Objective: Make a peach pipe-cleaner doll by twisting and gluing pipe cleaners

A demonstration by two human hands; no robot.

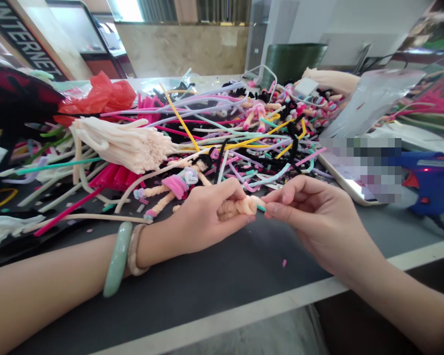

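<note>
two hands, the left hand (203, 219) closed around one peach pipe-cleaner coil (242, 207) and the right hand (318, 217) pinching its end, hold it sideways above the dark table (170, 281), teal tip (261, 208) pointing right. two pipe-cleaner dolls (173, 185) lie beyond; two bangles (117, 259) circle the left wrist.

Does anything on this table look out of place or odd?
A tiny pink scrap lies alone on the dark tabletop, below the left hand and right hand. It sits apart from the tangled pipe cleaners, like a stray bit.
</note>
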